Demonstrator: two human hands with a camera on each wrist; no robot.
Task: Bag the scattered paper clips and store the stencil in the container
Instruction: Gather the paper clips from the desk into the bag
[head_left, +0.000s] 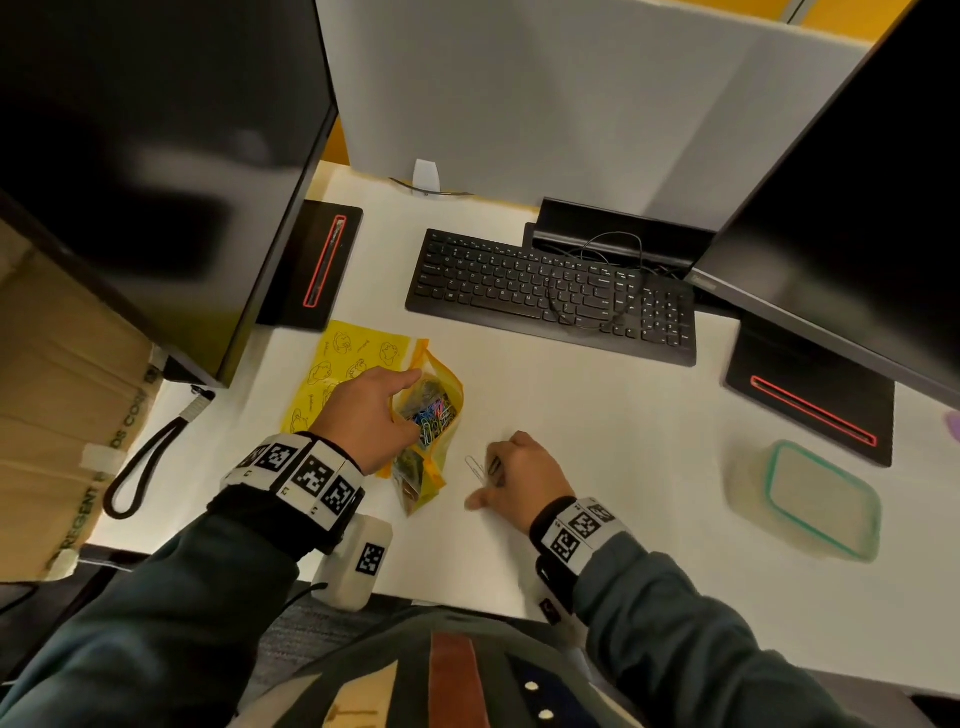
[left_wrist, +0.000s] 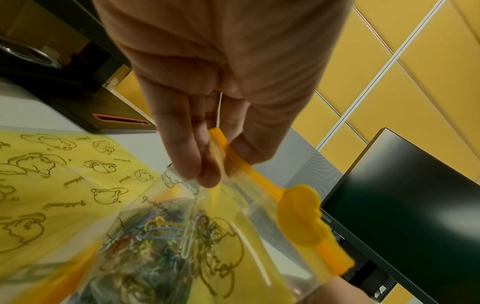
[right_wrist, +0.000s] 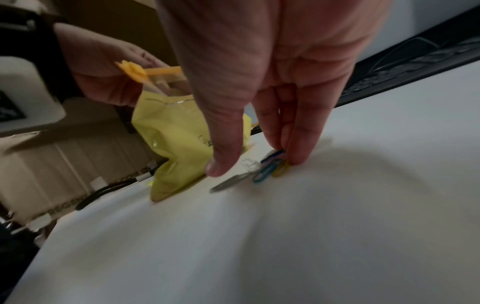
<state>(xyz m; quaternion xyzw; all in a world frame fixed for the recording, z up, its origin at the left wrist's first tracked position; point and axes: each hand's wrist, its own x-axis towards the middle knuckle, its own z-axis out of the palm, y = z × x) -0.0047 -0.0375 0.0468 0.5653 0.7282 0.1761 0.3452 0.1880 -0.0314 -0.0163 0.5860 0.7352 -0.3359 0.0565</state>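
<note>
Yellow stencil (head_left: 337, 374) flat on the table (head_left: 597, 415) at far left, my left hand (head_left: 363, 415) pinching the bag (head_left: 431, 410) of clips by its orange zip, my right hand (head_left: 519, 478) fingertips down, curled on loose paper clips (right_wrist: 270, 168), lidded container (head_left: 810, 499) well to the right.

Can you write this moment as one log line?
left hand: holds zip bag open | right hand: gathering paper clips on desk

clip-filled yellow zip bag (head_left: 431, 410) beside loose paper clips (right_wrist: 267, 170)
</note>
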